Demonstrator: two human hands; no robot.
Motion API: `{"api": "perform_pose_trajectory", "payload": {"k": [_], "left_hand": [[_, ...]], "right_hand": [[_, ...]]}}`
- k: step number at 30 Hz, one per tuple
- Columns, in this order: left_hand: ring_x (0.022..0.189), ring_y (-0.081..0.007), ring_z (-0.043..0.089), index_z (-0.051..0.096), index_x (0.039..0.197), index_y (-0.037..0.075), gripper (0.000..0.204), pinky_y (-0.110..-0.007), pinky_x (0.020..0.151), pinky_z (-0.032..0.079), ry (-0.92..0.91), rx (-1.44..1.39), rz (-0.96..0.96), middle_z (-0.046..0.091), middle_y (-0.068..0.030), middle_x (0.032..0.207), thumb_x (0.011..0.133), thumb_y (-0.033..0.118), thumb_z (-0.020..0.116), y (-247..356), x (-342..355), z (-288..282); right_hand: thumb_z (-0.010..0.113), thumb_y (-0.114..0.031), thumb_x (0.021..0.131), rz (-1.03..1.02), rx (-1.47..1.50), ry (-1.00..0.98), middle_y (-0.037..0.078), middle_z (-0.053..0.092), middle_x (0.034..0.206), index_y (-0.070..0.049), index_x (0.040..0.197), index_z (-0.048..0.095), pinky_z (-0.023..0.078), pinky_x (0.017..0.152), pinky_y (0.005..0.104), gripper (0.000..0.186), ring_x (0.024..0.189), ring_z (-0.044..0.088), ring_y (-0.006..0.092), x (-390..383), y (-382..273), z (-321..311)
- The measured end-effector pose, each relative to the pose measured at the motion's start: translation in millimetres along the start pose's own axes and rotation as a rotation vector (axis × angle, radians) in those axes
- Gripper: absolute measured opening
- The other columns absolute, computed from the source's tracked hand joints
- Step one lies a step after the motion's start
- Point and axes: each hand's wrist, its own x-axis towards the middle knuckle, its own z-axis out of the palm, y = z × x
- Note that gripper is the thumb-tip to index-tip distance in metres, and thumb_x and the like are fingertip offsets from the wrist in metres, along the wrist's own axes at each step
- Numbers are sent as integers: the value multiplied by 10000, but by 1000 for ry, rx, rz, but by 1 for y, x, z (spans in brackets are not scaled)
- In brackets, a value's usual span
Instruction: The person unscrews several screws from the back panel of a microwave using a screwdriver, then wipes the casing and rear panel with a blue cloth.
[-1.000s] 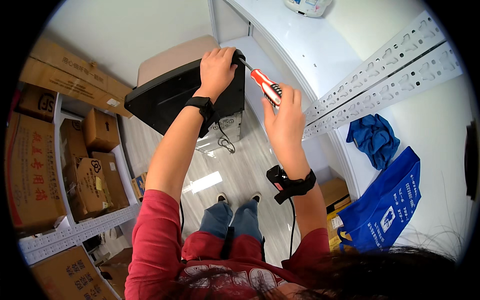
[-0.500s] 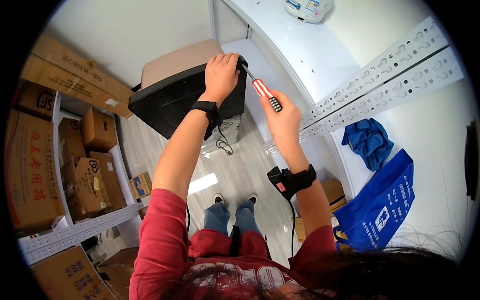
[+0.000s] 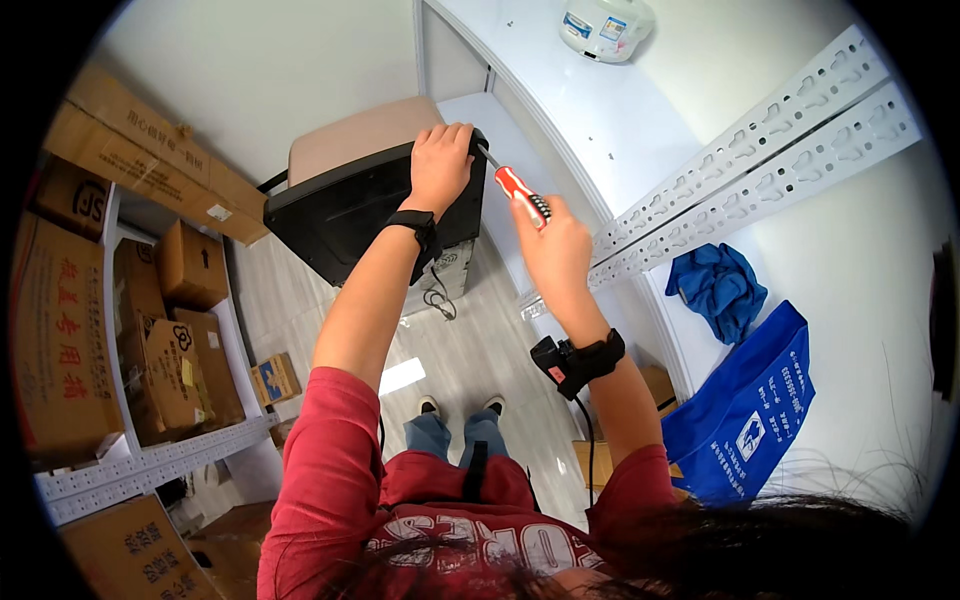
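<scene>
Cartons point(image 3: 190, 262) bear print point(image 3: 68, 325); right hand point(image 3: 557, 252) grips screwdriver point(image 3: 511, 181).

Lettering point(image 3: 75, 310) on cartons point(image 3: 65, 380), bag point(image 3: 715, 430), shirt point(image 3: 325, 450)

The one view comes from the left of two fisheye cameras worn side by side on the person's head. It looks steeply down and forward, upright and unmirrored, so its left is the person's left. Strands of hair point(image 3: 800, 545) and the red shirt point(image 3: 330, 450) lie nearest the lens, along the lower edge. The left hand point(image 3: 440, 170) and right hand point(image 3: 555, 250) sit above centre, at middle range; the floor point(image 3: 470, 350) is farther off. The wide field takes in a wall point(image 3: 290, 60) at the top and shelving on both sides, the perforated post point(image 3: 740, 145) at right included, and ends in a round black rim.
</scene>
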Motion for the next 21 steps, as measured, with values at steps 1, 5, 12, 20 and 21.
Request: {"api": "perform_pose_trajectory", "payload": {"k": [1, 5, 12, 20, 21], "left_hand": [[949, -239, 569, 569, 1050, 63, 455, -370, 818, 426, 1, -10, 5, 619, -64, 994, 625, 104, 728, 0, 0, -1], [915, -224, 571, 579, 1035, 63, 443, -358, 805, 422, 40, -15, 39, 619, -53, 959, 622, 107, 732, -1, 2, -1], [952, -229, 569, 571, 1070, 61, 468, -356, 797, 421, -4, 14, 11, 620, -63, 1029, 634, 110, 731, 3, 5, 1], [959, -220, 569, 570, 1079, 70, 477, -356, 798, 416, -10, 5, 6, 618, -55, 1046, 634, 119, 734, 4, 1, -1], [961, -219, 568, 569, 1081, 71, 479, -356, 798, 415, -18, 3, 1, 618, -54, 1048, 634, 121, 735, 8, 2, -2]], "right_hand": [[651, -124, 779, -33, 26, 21, 167, 537, 986, 2, 1126, 499, 480, 662, 416, 399, 811, 597, 374, 2, 5, 0], [620, -153, 825, -271, -33, 219, 187, 555, 938, 2, 1145, 497, 486, 647, 408, 376, 771, 604, 368, -5, 26, 5], [619, -192, 842, -171, 16, 278, 193, 495, 1051, 12, 1119, 498, 488, 650, 376, 365, 805, 593, 363, -2, 24, 14], [691, -259, 785, -380, -63, 395, 161, 545, 848, 14, 1056, 544, 479, 620, 399, 411, 746, 608, 331, -4, 32, 17], [702, -271, 774, -477, -135, 388, 155, 549, 818, 12, 1041, 556, 477, 617, 401, 415, 736, 612, 325, -4, 35, 16]]}}
